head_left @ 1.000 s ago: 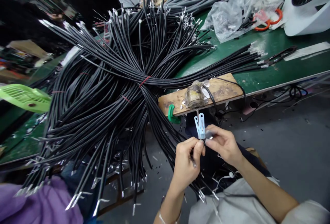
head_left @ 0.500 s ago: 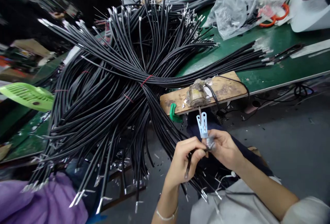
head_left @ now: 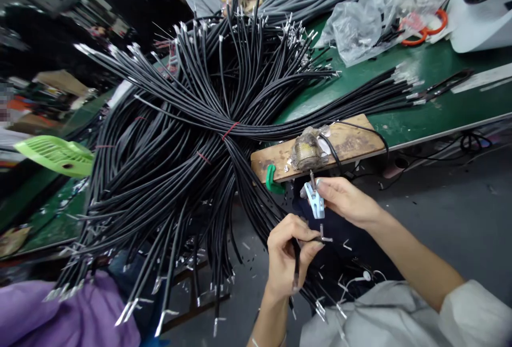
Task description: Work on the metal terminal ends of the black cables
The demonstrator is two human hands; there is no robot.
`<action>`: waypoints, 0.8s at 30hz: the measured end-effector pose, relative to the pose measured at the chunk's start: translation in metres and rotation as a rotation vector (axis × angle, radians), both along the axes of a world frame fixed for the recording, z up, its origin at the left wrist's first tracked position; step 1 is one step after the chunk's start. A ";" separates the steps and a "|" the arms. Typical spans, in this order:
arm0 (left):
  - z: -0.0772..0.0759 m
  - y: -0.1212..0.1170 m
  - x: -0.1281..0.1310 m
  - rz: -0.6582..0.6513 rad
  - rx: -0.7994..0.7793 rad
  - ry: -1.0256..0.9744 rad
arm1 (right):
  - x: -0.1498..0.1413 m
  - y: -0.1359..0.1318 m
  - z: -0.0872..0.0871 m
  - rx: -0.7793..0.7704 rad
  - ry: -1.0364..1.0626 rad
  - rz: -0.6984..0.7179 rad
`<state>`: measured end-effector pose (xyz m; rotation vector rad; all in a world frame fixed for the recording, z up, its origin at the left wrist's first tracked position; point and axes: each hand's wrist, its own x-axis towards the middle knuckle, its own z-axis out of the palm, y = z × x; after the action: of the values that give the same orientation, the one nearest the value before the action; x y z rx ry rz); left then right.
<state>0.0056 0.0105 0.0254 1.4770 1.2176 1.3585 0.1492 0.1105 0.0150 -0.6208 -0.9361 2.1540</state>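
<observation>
Left hand [head_left: 290, 251]: fingers curled tight on a black cable [head_left: 296, 268], no gap; stripped metal end [head_left: 322, 237] sticks out past the fingertips, pointing right. Cable is off the surface [head_left: 440, 107], out in front of its front edge.

Right hand [head_left: 346, 198]: just above and right of the left one, thumb and finger pinched on the handle end of a light-blue clip [head_left: 317, 206]. Clip is tilted, lower end just above the cable's bare end; can't tell how wide its jaws stand. Clip is up against the shaft [head_left: 312, 179] of a taped-up motor [head_left: 307, 152].

Motor sits on a wooden board [head_left: 354, 136] at the surface's front edge. Green clamp [head_left: 272, 180] on the board's left front corner.

Big pile of black cables [head_left: 180, 123] left of the board, ends hanging over the front edge, red ties [head_left: 230, 130] round some bunches. Orange-handled scissors [head_left: 438, 23] by a clear plastic bag [head_left: 354, 32], towards the surface's far right.
</observation>
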 end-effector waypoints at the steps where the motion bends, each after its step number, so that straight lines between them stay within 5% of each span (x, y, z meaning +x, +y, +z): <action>1: 0.000 0.000 0.000 0.013 -0.017 -0.036 | -0.006 -0.002 -0.001 -0.038 0.059 -0.009; 7: 0.002 0.008 0.005 0.070 -0.105 -0.034 | -0.023 -0.011 -0.012 -0.231 0.282 -0.074; 19: 0.007 0.011 0.004 0.027 -0.154 0.075 | -0.018 -0.014 -0.020 -0.246 0.352 0.062; 24: 0.007 0.008 0.004 0.029 -0.117 0.095 | -0.005 -0.014 -0.037 -0.250 0.307 -0.024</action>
<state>0.0100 0.0187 0.0319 1.4604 1.3601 1.2258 0.1446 0.0967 -0.0223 -0.3981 -0.4984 2.2806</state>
